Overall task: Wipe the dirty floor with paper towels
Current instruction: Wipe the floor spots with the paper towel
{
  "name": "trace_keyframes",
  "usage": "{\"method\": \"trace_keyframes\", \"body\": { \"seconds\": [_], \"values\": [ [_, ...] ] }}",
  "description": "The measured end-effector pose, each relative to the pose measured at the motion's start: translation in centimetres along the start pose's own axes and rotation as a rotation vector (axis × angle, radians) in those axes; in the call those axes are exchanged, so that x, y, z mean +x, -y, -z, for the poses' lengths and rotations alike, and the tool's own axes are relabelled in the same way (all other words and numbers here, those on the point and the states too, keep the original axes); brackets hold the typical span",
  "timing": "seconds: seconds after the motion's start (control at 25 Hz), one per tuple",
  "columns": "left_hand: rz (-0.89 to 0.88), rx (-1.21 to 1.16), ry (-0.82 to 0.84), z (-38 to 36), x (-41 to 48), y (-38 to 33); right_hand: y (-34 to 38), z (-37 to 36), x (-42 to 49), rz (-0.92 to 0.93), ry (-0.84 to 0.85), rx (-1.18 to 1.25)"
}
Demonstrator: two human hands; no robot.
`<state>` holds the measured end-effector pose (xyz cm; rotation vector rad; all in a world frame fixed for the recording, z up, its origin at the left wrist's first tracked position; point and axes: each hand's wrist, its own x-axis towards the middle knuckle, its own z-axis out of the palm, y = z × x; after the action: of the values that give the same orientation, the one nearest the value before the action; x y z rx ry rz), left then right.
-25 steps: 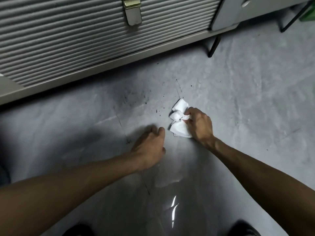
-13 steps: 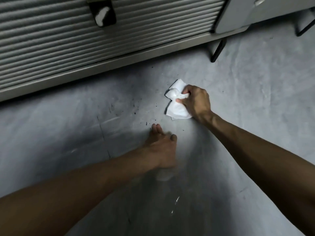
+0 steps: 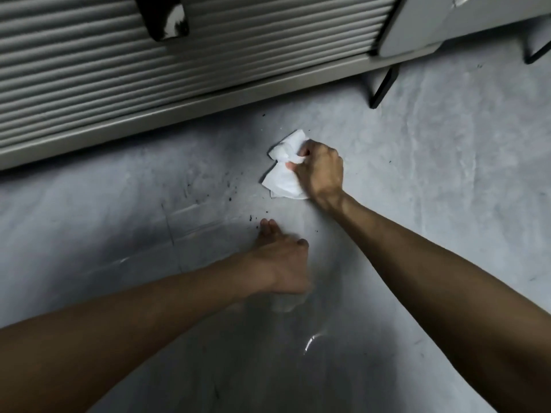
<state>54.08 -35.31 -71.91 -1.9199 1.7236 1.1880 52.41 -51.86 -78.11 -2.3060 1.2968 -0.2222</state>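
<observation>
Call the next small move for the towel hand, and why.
Probably drag the paper towel back toward the body and to the person's left. The right hand has it bunched and pressed to the floor, and the dark specks lie just left of and nearer than the wad, unswept. The left hand rests flat beyond them, bracing.

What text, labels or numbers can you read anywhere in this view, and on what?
None can be read.
The paper towel held by the right hand is plain white.
The ribbed shutter, its dark latch and the grey floor bear no print.
The left hand holds nothing.
</observation>
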Motion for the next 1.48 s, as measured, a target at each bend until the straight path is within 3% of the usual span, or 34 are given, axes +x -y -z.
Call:
{"method": "trace_keyframes", "body": {
  "seconds": [0.32,0.44,0.6,0.92,1.24,1.48],
  "values": [
    [-0.079,-0.031,-0.006,1.9,-1.5,0.6,-3.6,3.1,-7.3,0.027,0.108,-0.026],
    [-0.075,-0.040,-0.015,2.1,-1.6,1.1,-2.4,2.1,-4.2,0.013,0.018,-0.057],
    [-0.085,0.012,-0.045,2.1,-2.1,1.0,1.1,0.3,2.1,-0.155,-0.055,-0.023],
    [-0.109,0.024,-0.037,2.0,-1.8,0.5,-2.9,1.5,-7.2,-0.121,0.016,-0.084],
    [-0.085,0.050,-0.033,2.0,-1.6,0.6,0.8,-0.6,-0.9,-0.167,-0.100,-0.038],
    [-0.072,-0.032,-0.034,2.1,-0.9,0.4,-2.3,1.7,-8.1,-0.166,0.065,-0.008]
  ]
}}
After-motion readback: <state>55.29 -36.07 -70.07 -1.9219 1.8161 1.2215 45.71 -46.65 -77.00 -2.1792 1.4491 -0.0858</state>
